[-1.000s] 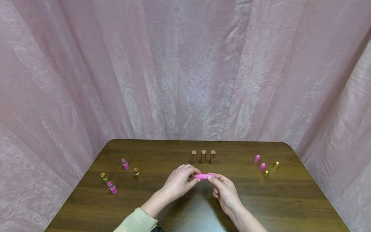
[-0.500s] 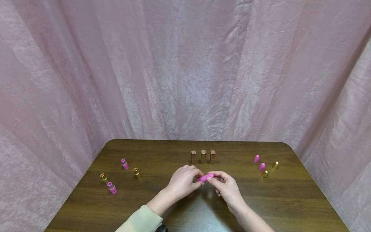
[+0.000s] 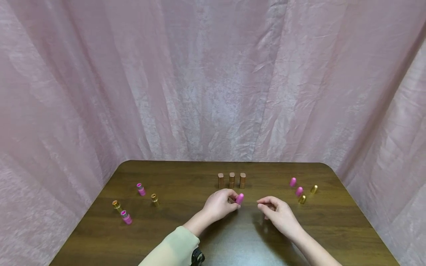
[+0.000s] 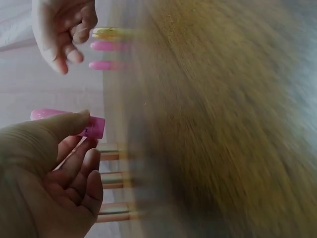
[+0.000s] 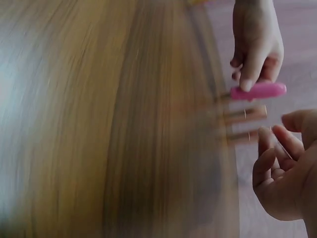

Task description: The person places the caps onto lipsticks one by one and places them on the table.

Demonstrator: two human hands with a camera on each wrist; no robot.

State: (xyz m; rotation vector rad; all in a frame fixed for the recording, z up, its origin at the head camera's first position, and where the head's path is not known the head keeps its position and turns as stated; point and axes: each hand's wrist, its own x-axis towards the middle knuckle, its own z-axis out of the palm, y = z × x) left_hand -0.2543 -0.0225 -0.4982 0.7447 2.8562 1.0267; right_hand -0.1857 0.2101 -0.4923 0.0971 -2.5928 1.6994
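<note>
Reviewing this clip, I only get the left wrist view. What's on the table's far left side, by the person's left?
Observer: The head view shows two pink tubes and two gold tubes.
Operator: I see gold on the right side too. How many gold pieces are there?
Observer: Two, near two pink pieces.
Operator: What's on the arm behind the left hand?
Observer: A pale green sleeve.

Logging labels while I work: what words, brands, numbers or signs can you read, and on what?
None can be read.
Pink tube in the left hand: a small dark mark, too blurred to read.
Black wrist device: too small to make out any text.
</note>
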